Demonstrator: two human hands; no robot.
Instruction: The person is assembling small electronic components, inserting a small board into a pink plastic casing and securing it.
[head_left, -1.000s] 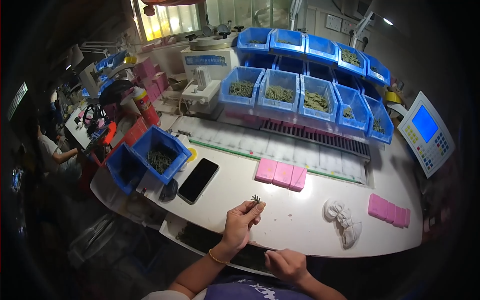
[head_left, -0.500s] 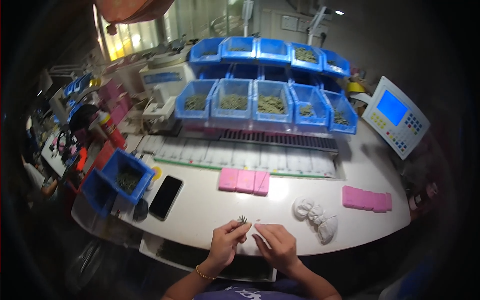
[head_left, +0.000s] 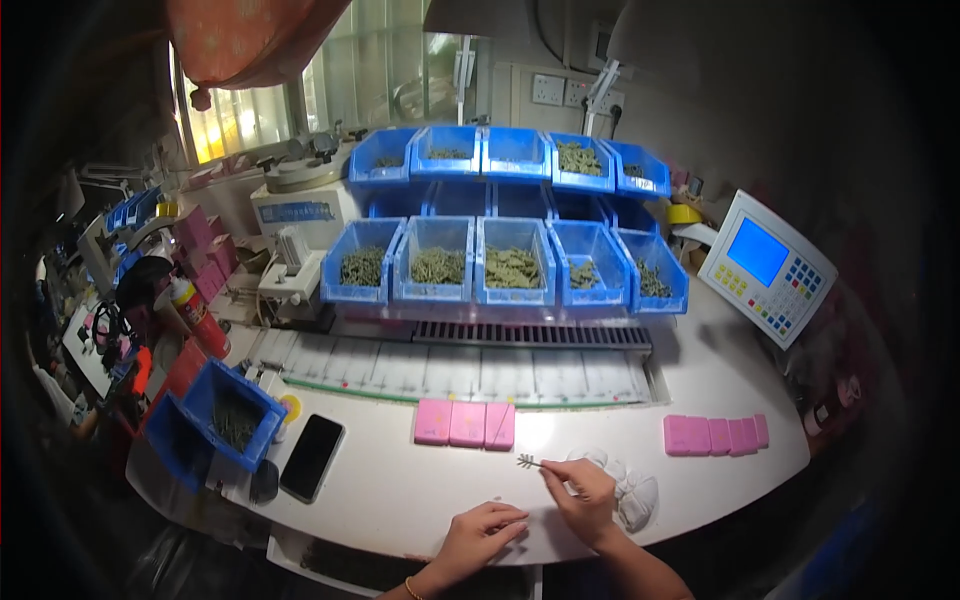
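Observation:
A small grey-green piece with several prongs (head_left: 526, 461) sticks out to the left from the fingertips of my right hand (head_left: 582, 494). Thumb and fingers pinch its stem just above the white worktop (head_left: 370, 495), in front of a row of pink blocks (head_left: 467, 425). Lower and to the left, my left hand (head_left: 482, 538) is at the front edge of the worktop, its fingers stretched to the right with nothing seen in them. Partly behind my right hand lies a white knotted cloth bundle (head_left: 634, 499).
Blue bins (head_left: 437, 262) in two tiers hold grey-green pieces at the back. A black phone (head_left: 312, 458) and a tilted blue bin (head_left: 240, 420) are on the left. More pink blocks (head_left: 712, 435) lie at right, below a keypad panel with a blue screen (head_left: 768, 268).
The pronged piece has passed from my left hand to my right, which has moved forward. My left hand has let go and stays near the edge. The view has tilted upward.

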